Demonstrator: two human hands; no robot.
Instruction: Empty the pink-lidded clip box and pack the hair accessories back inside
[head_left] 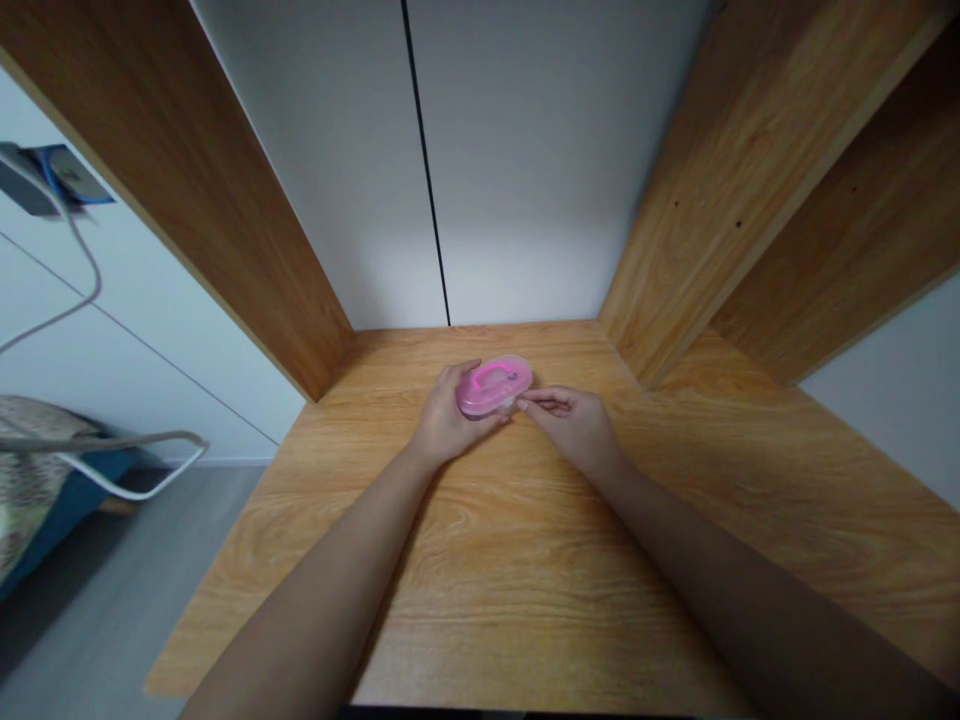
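A small oval pink plastic box (480, 398) with a clear lid and a brighter pink curved handle on top is held just over the wooden desk. My left hand (444, 415) wraps around its left side, thumb along the near edge and fingers at the far side. At the box's right near edge, my right hand (566, 420) pinches the rim between thumb and forefinger, its other fingers curled in. The exact part under those fingertips is too small to make out. What is inside the box cannot be told.
The wooden desktop (480, 600) spreads beneath both forearms. Upright wooden panels stand at the left (247, 180) and right (720, 200), with a white wall (525, 180) behind. Off the left side are a socket box (64, 180), a white cable (94, 275) and patterned fabric (34, 470).
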